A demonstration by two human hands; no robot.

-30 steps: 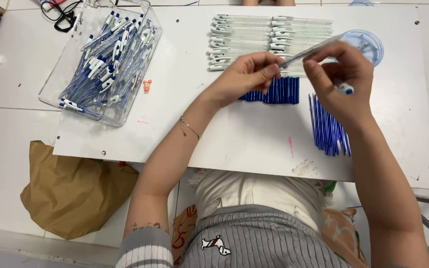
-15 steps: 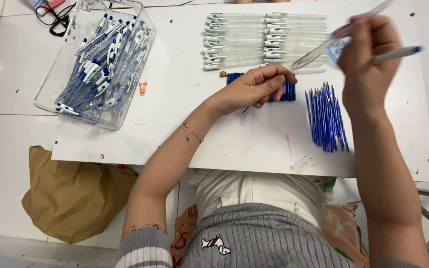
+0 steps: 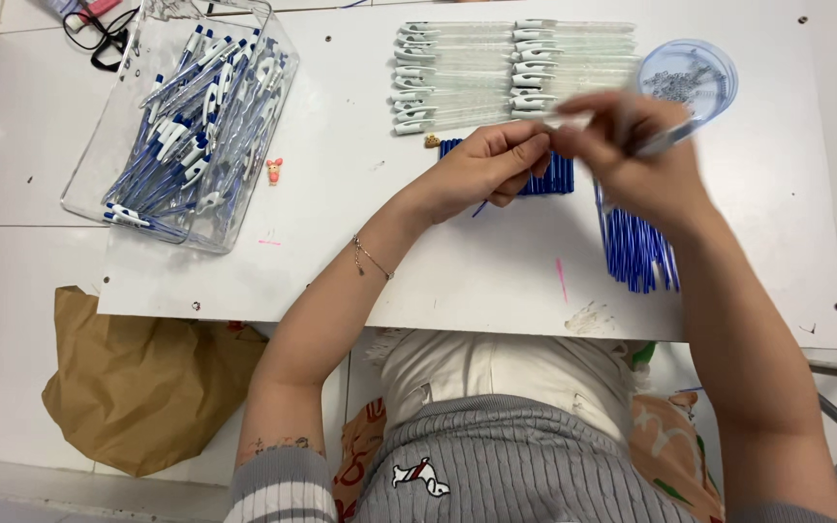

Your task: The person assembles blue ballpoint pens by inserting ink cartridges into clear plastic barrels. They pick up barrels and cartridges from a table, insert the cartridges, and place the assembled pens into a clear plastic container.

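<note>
Left hand: fingers curled nearly closed, tips pinching one end of a clear pen barrel. Right hand: blurred, fingers closed around a blue-tipped pen part. The barrel sits above the counter, between both hands; its long axis runs roughly left to right. Rows of clear barrels lie just behind. Blue refills lie beside the right wrist. A clear tray of assembled pens stands well apart, left.

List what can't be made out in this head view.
- Right hand: motion-blurred; its pen part is unclear.
- Left hand: fingers hide whatever it pinches.
- Blue tray: contents too small to identify.
- Scissors: cut by the top edge.
- Refill row: mostly behind both hands.
</note>
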